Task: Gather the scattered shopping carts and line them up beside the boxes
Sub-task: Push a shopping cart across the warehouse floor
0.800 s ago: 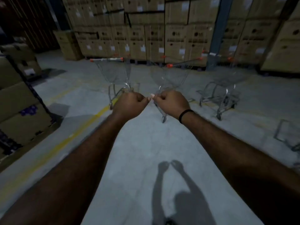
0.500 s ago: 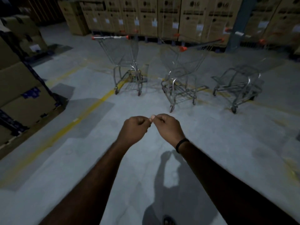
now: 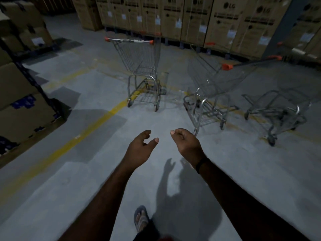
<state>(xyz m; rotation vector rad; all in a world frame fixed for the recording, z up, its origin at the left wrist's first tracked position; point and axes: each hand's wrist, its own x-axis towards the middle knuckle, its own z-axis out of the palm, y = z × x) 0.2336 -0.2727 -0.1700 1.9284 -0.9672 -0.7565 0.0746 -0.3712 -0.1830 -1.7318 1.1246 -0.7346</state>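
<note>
Steel-wire left cart (image 3: 139,63) stood square to the stacked LG boxes (image 3: 173,14); middle cart (image 3: 213,84) sat angled and right cart (image 3: 281,112) further askew, so the row wasn't straight yet. Both empty: left hand (image 3: 140,146) and right hand (image 3: 186,145) were loosely curled, held forward short of the carts, probably ready for a handle.

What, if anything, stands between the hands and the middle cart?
Nothing visible: only bare floor lies between the left hand, the right hand and the middle cart; its nearest wheel shows just past the right hand.
</note>
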